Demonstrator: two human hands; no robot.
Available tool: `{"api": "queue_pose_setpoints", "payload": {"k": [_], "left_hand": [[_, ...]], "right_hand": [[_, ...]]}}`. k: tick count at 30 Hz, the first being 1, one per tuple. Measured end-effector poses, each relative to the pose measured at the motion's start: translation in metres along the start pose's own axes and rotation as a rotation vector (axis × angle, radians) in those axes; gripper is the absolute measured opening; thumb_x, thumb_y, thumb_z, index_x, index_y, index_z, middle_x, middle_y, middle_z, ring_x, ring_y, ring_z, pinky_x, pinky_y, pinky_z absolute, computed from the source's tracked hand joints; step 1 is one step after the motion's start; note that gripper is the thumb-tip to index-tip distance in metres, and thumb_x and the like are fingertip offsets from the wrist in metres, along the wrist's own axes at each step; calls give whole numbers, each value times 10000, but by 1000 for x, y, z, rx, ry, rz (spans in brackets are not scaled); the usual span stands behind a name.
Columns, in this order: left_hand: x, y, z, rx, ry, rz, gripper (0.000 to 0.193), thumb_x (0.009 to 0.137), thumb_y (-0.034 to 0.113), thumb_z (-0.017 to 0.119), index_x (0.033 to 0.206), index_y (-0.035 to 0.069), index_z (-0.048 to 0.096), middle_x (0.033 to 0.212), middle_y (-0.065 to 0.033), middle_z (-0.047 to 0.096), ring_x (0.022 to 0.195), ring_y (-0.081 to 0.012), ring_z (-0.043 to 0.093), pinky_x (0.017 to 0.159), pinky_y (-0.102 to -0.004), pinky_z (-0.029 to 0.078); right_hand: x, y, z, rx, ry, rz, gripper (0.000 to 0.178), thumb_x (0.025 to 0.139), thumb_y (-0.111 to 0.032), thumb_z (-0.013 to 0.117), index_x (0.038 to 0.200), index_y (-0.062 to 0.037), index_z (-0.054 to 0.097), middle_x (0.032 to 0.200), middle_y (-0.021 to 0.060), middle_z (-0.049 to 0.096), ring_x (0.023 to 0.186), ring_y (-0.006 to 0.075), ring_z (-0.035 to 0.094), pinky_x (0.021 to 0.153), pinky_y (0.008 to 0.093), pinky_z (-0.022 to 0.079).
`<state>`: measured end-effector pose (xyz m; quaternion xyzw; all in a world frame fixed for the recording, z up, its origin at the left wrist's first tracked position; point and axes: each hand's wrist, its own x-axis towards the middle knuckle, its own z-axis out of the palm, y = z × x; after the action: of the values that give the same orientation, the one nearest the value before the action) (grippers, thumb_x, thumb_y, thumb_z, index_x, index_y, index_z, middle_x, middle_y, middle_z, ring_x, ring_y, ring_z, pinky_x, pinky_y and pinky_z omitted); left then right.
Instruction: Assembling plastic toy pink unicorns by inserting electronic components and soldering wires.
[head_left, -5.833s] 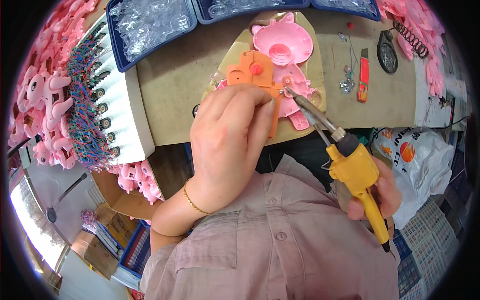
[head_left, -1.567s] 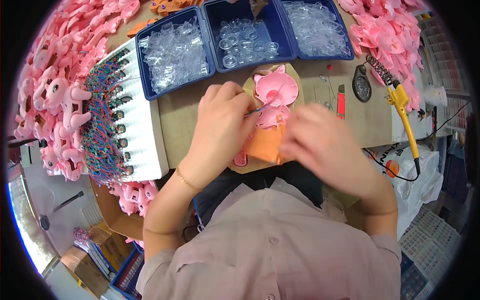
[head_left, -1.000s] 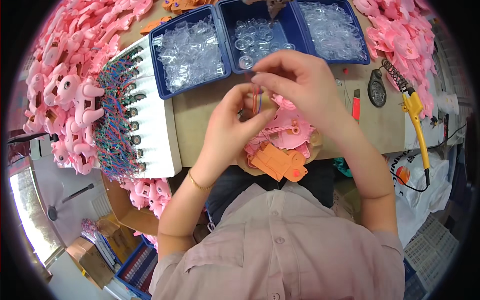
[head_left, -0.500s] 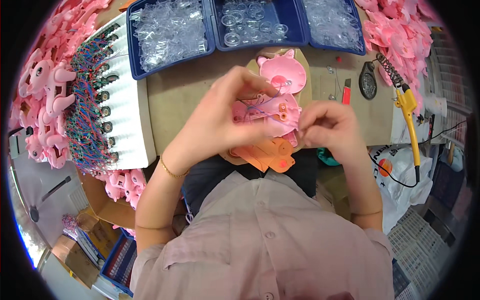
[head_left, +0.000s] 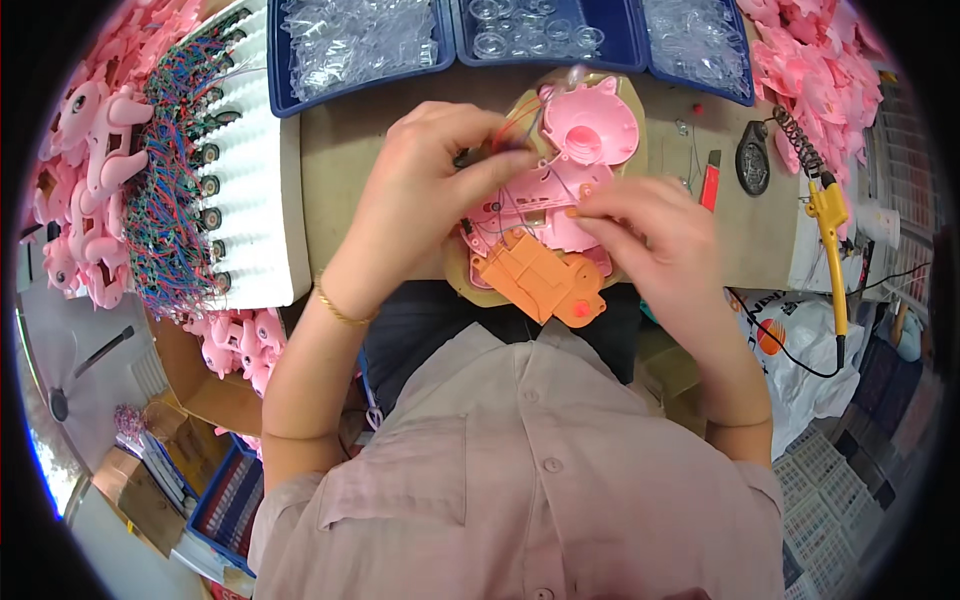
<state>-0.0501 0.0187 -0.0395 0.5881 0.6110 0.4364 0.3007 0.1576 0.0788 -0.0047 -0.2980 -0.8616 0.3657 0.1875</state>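
Note:
A pink toy-animal shell half (head_left: 530, 195), its inner side up, lies on a tan holder (head_left: 478, 292) in front of me. Its rounded head part (head_left: 612, 125) is at the far end. An orange plastic gearbox (head_left: 530, 275) rests at the near side of the shell. Over the shell's left part, my left hand (head_left: 435, 165) pinches thin red and blue wires (head_left: 515, 130) between thumb and fingers. At the shell's right side, my right hand (head_left: 665, 230) has thumb and forefinger close together at a post; what they grip is too small to make out.
Blue bins (head_left: 455, 62) of clear plastic parts line the back. A white corrugated tray (head_left: 268, 200) with wired round parts stands left, beside pink toy bodies (head_left: 100, 190). At right are a red cutter (head_left: 711, 182), a black oval object (head_left: 752, 160), a yellow soldering iron (head_left: 828, 210) and pink shells (head_left: 815, 80).
My left hand has moved up and left, drawing the wires over the shell. My right hand has come in nearer the post. The orange gearbox now shows its flat face; the view has shifted slightly.

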Motion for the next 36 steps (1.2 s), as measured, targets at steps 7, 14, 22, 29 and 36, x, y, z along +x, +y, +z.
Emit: {"api": "queue_pose_setpoints", "payload": {"k": [7,14,22,29,36], "left_hand": [[-10,-1,26,308,229,96,121,768,114,699,872,67,658,779,-49,616,782,-225,566,809,-336,406],[-15,-2,24,285,205,150,117,747,123,711,842,79,658,776,-41,623,811,-223,563,828,-345,398],[-14,-1,23,267,176,117,129,744,134,713,845,74,658,783,-49,621,822,-239,557,832,-352,391],[-10,4,22,126,140,-31,136,742,119,710,847,50,656,782,-43,626,838,-206,564,783,-327,434],[-9,3,15,-42,138,-9,111,775,101,684,834,12,650,867,-66,631,894,-176,558,738,-307,461]], "right_hand": [[12,12,32,-363,-8,-162,112,773,-125,678,866,-66,660,839,34,632,812,206,571,841,357,368],[9,-2,31,-513,-62,-175,164,774,-132,670,924,-69,669,943,36,627,908,209,562,866,366,360],[17,13,17,-308,-102,-135,131,804,-106,637,916,-43,660,887,52,634,904,226,572,877,355,372],[19,10,29,-352,-82,-166,95,814,-138,612,849,-61,656,841,35,625,858,206,572,858,369,378],[8,-2,20,-438,-99,-87,201,763,-142,655,930,-31,638,893,70,598,910,240,554,862,380,372]]}}
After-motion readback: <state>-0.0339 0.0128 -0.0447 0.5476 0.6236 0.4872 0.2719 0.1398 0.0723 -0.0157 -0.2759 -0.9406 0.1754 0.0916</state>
